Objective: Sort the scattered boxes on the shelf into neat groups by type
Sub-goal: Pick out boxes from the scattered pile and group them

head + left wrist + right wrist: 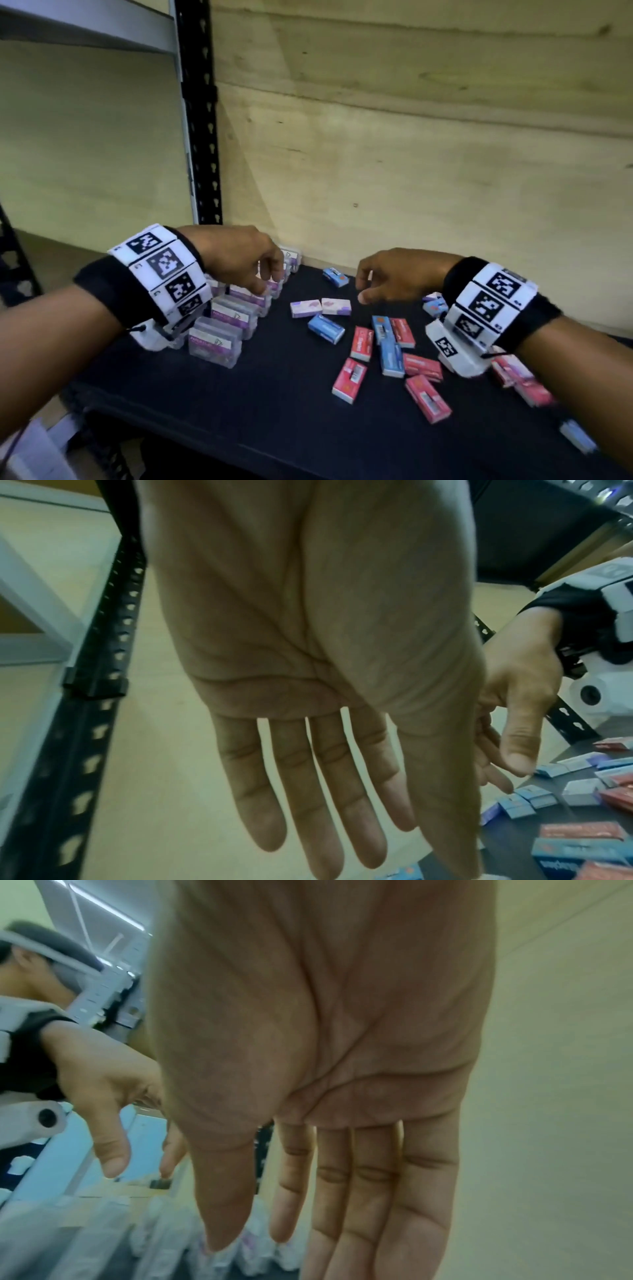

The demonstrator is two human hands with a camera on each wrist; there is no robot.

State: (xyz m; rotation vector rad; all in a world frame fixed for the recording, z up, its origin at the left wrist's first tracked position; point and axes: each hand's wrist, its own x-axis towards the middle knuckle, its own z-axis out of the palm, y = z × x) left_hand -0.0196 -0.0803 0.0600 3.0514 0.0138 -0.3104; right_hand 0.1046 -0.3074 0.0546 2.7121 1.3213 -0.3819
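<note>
While both hands (318, 274) hover empty, fingers relaxed, clear boxes (233, 315) under left, coloured boxes (387, 346) near right

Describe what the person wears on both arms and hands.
Both hands, left hand and right hand, are bare. Each wrist carries a black cuff under a white band of square black-and-white marker tiles, with a white camera housing hanging beneath.

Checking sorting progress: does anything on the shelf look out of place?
Yes. The red boxes and blue boxes lie mixed and askew at the right, unlike the clear boxes lined up at the left.
</note>
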